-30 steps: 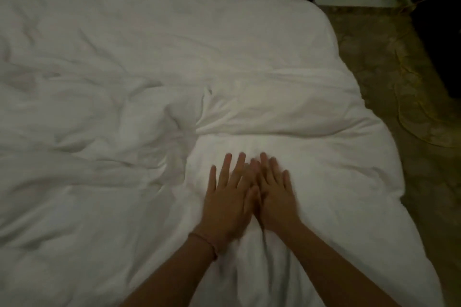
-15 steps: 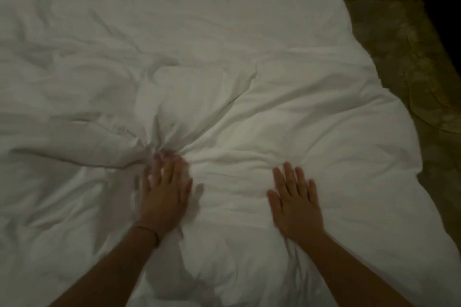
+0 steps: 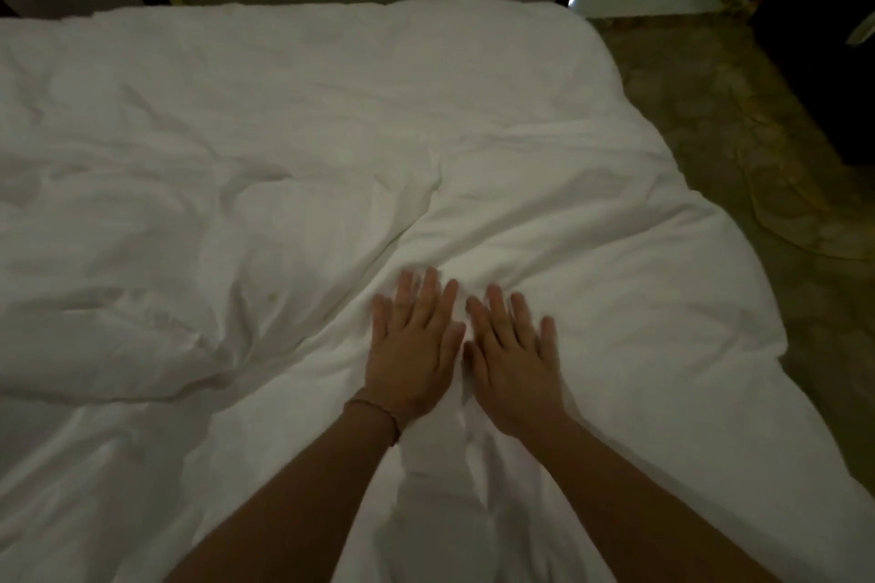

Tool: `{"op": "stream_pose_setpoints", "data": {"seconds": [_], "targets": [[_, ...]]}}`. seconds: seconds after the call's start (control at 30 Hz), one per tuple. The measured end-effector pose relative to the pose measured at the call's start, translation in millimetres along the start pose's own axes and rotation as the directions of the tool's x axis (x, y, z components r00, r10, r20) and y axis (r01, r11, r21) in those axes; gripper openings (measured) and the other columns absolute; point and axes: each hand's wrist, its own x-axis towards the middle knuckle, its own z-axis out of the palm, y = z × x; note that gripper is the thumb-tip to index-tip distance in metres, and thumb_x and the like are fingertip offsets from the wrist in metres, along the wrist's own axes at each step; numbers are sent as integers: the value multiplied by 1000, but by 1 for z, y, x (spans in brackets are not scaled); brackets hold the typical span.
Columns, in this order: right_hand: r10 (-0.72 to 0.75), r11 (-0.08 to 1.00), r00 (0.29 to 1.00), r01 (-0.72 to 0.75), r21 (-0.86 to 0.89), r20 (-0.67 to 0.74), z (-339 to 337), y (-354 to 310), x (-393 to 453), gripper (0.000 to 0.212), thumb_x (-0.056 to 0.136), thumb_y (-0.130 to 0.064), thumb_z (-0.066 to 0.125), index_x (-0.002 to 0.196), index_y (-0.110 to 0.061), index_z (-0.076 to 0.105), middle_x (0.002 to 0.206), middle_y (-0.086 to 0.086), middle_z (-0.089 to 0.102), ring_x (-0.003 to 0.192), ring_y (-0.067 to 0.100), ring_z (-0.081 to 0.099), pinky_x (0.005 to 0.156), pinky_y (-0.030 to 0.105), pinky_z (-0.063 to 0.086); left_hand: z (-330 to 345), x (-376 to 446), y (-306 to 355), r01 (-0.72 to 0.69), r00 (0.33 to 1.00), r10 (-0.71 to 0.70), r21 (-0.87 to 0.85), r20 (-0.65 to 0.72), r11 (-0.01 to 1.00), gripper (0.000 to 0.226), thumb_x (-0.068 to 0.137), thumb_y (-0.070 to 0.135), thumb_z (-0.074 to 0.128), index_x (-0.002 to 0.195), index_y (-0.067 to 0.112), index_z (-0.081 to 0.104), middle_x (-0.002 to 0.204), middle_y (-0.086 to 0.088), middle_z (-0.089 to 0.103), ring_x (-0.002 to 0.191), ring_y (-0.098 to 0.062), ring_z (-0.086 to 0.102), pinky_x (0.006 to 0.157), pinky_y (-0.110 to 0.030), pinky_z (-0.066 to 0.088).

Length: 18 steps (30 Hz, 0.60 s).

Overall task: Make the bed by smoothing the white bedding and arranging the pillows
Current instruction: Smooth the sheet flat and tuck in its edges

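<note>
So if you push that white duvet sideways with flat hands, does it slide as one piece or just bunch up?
It probably bunches. The white duvet already shows soft folds and a raised ridge just ahead of the left hand and right hand, so it looks floppy, not stiff. Its puffy look suggests it is light for its size. Lifted at one spot, it would likely sag and drape.

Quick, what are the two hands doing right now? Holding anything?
Left hand: open, fingers straight, flat on the white bedding, holding nothing.
Right hand: open, flat on the bedding beside the left, holding nothing.
</note>
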Motion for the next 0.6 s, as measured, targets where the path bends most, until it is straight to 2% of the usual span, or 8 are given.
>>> {"op": "stream_pose_setpoints", "data": {"seconds": [0.13, 0.23, 0.33, 0.47, 0.53, 0.6], "targets": [[10, 998, 1000, -9, 60, -15, 0, -14, 41, 61, 101, -51, 5, 158, -29, 6, 166, 0, -2, 152, 25, -4, 120, 57, 5, -19, 44, -41, -62, 997, 69, 190, -28, 980, 60, 103, 51, 10, 157, 28, 23, 166, 2, 13, 153, -24, 2, 121, -50, 0], [9, 998, 1000, -8, 62, -22, 1, -35, 70, 61, 102, -50, 7, 158, -29, 5, 166, -1, -5, 152, 24, -8, 120, 56, 2, -23, 54, -84, -88, 996, 89, 248, 7, 965, 60, 104, 50, 15, 158, 26, 23, 166, 3, 11, 153, -21, 3, 123, -44, 3], [-12, 999, 999, 13, 33, -35, 6, -58, 93, 59, 103, -51, 11, 158, -29, 9, 166, -1, -1, 153, 24, -5, 120, 56, 4, -22, 50, -125, -103, 994, 105, 254, 5, 962, 59, 104, 49, 20, 157, 25, 24, 166, 4, 12, 153, -15, 8, 124, -38, 5], [9, 998, 999, -12, -59, -39, 25, -50, 98, 59, 100, -54, 24, 155, -34, 25, 165, -9, 10, 152, 17, 6, 119, 52, 9, -26, 47, -193, -136, 989, 144, 211, -20, 968, 55, 103, 42, 31, 151, 16, 40, 160, -4, 32, 146, -24, 31, 122, -38, 13], [46, 994, 998, -49, -94, -34, 31, -42, 94, 60, 99, -56, 26, 155, -33, 26, 164, -11, 15, 152, 15, 10, 119, 50, 12, -34, 41, -231, -97, 994, 103, 183, -24, 978, 56, 102, 41, 33, 151, 15, 41, 159, -5, 34, 145, -25, 33, 120, -42, 18], [100, 987, 995, -102, -123, -21, 31, -39, 93, 63, 99, -59, 21, 156, -33, 22, 164, -13, 14, 152, 15, 7, 120, 49, 11, -51, 30, -280, 12, 1000, -12, 277, -3, 961, 59, 100, 44, 30, 152, 18, 39, 160, -5, 33, 145, -24, 32, 118, -45, 18]]}}
